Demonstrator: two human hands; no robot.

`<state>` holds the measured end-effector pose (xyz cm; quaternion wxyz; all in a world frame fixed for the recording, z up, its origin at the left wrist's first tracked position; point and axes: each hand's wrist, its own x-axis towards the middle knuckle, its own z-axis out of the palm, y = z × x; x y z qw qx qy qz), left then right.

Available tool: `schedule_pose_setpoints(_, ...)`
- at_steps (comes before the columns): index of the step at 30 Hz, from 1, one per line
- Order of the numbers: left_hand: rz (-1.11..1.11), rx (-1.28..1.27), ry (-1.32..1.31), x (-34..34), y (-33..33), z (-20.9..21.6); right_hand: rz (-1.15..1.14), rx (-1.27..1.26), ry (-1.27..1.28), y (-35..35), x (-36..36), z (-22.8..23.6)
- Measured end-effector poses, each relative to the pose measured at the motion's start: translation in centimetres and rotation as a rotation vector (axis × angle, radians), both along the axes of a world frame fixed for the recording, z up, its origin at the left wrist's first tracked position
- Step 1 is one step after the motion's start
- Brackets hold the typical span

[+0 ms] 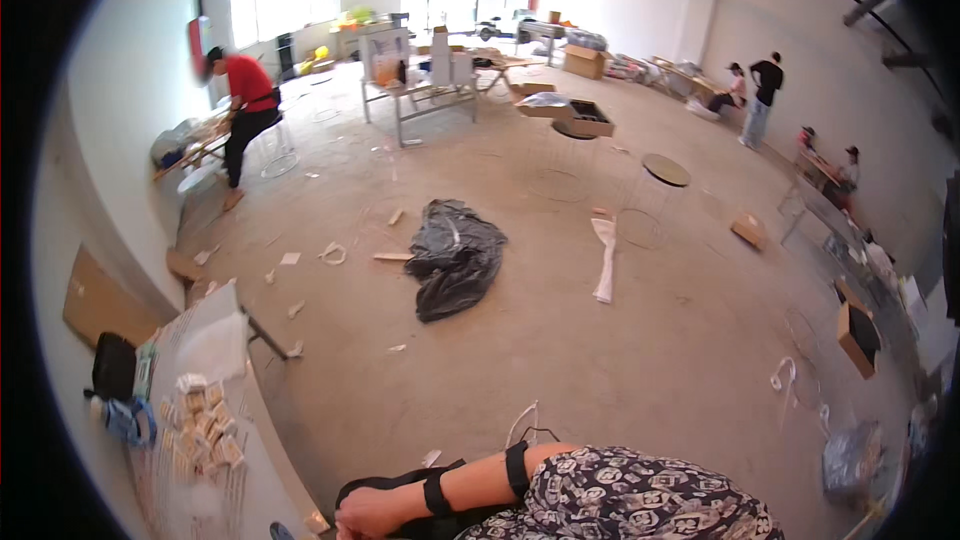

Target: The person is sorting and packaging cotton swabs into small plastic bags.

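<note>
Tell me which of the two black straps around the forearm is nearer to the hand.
The wrist-side strap, at left in the picture; the other strap sits farther up the forearm, beside the patterned cloth.

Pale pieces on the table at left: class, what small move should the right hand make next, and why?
Probably reach the right hand over toward the pale pieces: they lie in a loose heap on the table, and the hand shows by the table's edge, apart from them.
</note>
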<state>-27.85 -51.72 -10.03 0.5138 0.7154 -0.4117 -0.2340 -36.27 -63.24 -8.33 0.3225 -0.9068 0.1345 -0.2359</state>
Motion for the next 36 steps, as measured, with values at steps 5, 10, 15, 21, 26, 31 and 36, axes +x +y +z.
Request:
schedule_pose_setpoints(5,0.227,-0.349,0.663,0.2,1.6,-2.0,0.047,0.306,0.154,1.4,0.5,0.8)
schedule_pose_setpoints(10,0.415,-0.256,0.769,-2.1,4.7,1.8,0.073,0.319,0.235,3.4,1.1,0.8)
schedule_pose_setpoints(15,0.590,-0.342,0.713,-3.9,8.9,2.0,0.322,0.469,0.275,5.9,2.7,2.3)
schedule_pose_setpoints(21,0.777,-0.451,0.648,-4.2,12.1,3.2,0.483,0.604,0.352,9.0,4.8,3.4)
schedule_pose_setpoints(26,0.786,-0.573,0.714,-4.2,13.2,2.5,0.429,0.935,0.321,9.9,5.2,2.8)
schedule_pose_setpoints(31,0.769,-0.584,0.767,-2.8,12.6,2.6,0.456,1.123,0.402,9.0,6.3,2.0)
schedule_pose_setpoints(36,0.819,-0.564,0.771,-0.9,11.5,2.5,0.537,1.274,0.385,8.1,7.7,0.6)
